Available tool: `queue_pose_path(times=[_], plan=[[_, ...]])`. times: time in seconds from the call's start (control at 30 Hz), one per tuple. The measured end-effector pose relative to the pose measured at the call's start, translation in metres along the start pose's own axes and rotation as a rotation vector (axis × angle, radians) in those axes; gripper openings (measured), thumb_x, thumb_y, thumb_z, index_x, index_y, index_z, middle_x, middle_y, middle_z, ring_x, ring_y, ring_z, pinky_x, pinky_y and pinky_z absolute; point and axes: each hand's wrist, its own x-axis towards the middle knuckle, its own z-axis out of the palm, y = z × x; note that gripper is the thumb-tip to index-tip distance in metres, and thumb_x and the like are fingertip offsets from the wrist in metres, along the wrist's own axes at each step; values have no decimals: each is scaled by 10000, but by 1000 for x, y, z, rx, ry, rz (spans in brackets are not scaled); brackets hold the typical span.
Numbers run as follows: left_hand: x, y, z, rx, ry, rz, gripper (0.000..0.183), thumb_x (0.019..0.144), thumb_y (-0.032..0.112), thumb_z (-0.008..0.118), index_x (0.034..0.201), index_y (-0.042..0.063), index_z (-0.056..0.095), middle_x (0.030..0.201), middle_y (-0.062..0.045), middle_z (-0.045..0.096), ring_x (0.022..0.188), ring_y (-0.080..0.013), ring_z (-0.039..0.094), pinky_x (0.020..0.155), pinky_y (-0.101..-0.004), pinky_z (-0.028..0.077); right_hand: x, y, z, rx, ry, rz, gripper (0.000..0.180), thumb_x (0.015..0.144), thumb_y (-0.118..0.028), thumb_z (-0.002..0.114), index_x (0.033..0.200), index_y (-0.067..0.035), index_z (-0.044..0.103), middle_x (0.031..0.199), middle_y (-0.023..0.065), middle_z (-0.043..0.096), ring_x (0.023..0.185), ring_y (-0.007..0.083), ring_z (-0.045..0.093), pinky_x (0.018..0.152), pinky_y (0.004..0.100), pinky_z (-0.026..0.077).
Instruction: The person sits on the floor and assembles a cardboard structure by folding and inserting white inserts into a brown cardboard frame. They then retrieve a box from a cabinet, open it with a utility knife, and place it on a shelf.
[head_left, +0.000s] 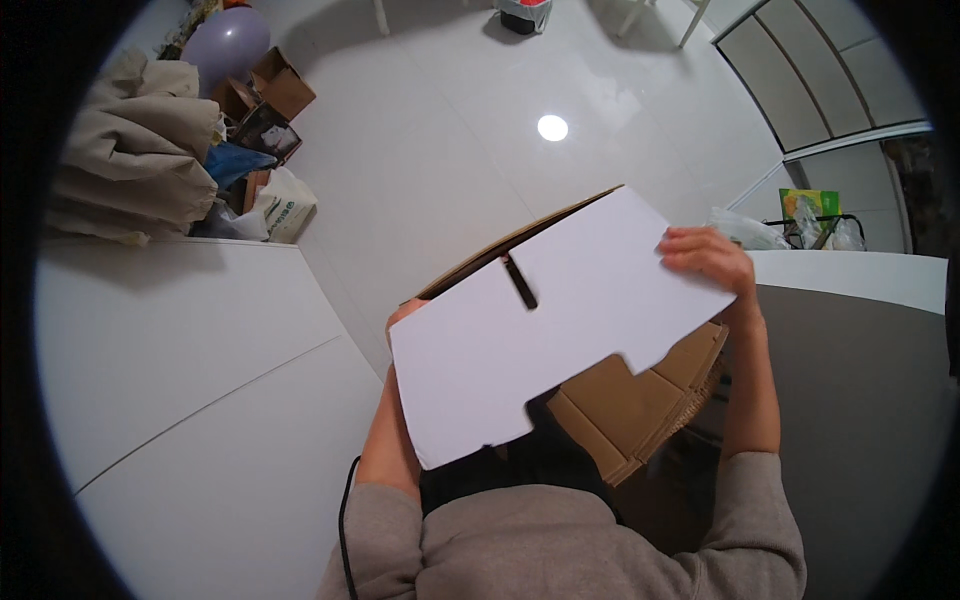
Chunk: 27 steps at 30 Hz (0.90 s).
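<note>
In front of my body a white notched board (465, 360), seemingly cardboard, is held at a slant. It has a narrow dark slot in its upper edge and cut-outs along its lower edge. A brown cardboard edge (517, 238) shows just behind its far side. My left hand (406, 310) grips the left end, mostly hidden beneath the board. At the right end, my right hand (709, 261) has its fingers over the white face; its thumb is out of sight. Folded brown cardboard (637, 401) lies lower, partly covered by the board, near my right forearm.
White cabinet surfaces (195, 360) stand on the left, and a grey-topped surface (847, 420) on the right. Cardboard boxes (281, 84), bags (285, 206), a beige cloth (142, 142) and a purple balloon (227, 46) crowd the upper left. Plastic bags (750, 229) sit at right.
</note>
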Motion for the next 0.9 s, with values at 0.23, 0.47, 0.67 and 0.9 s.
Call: queue_pose_path(times=[0.23, 0.47, 0.67, 0.9], plan=[[5, 39, -2, 79, -136, 142, 250, 787, 46, 609, 1031, 46, 665, 1080, -96, 659, 1117, -244, 574, 971, -323, 419, 11, 42, -22, 61, -73, 241, 162, 699, 37, 675, 842, -37, 689, 829, 88, 688, 786, 187, 670, 702, 282, 536], [22, 42, -21, -71, 107, 223, 218, 812, 60, 611, 1016, 12, 668, 1008, -122, 678, 907, -173, 644, 804, -265, 490, 32, 49, -1, 221, 62, 212, 175, 731, 48, 651, 883, -30, 693, 907, 84, 691, 863, 186, 658, 783, 281, 526], [51, 29, -24, 356, 119, 93, 143, 887, 99, 565, 973, 36, 661, 869, -93, 670, 789, -163, 618, 730, -269, 472, 83, 91, 16, 190, -68, 298, 85, 791, 26, 647, 853, -22, 679, 797, 26, 671, 754, 102, 610, 718, 244, 515], [78, 30, -36, 357, 141, 108, 136, 875, 160, 596, 935, 44, 635, 740, -78, 606, 662, -159, 512, 652, -285, 449, 118, 103, 11, 156, -118, 225, 172, 803, 88, 596, 916, -6, 685, 911, 77, 675, 874, 141, 633, 777, 258, 541]])
